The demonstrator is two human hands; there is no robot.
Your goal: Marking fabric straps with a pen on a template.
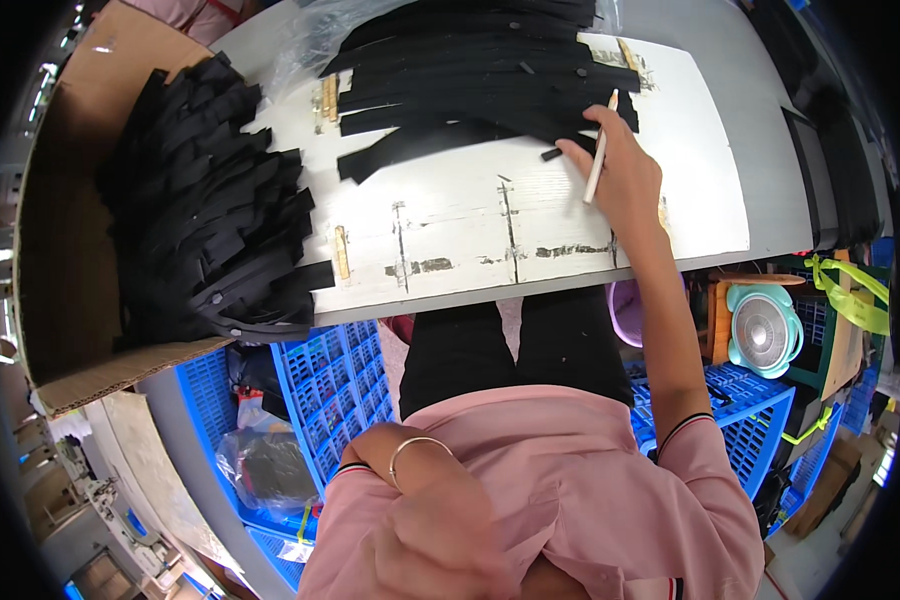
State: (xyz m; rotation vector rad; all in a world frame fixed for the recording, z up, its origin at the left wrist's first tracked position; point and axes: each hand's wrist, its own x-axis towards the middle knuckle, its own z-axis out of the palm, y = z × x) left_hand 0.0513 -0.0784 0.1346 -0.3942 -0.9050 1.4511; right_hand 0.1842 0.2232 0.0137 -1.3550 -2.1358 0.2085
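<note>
My right hand (630, 175) is closed around a white pencil (595, 178), over the white marked board (455, 215) on the table. Its fingertips are beside the right ends of long black strips (480, 85) that lie side by side across the board. A small black piece (551, 154) lies just left of the thumb. Close to my chest, my left hand (435, 540) is raised and smeared by motion, so its fingers cannot be made out. Dark lines and smudges mark the near part of the board, with small wooden pieces (341, 252) along its left side.
At left, an open cardboard box (55, 290) holds a heap of black strips (200, 200). Clear plastic (305, 45) lies at the back. Blue plastic crates (335, 400) stand below the table, and a turquoise fan (765, 330) sits at lower right.
</note>
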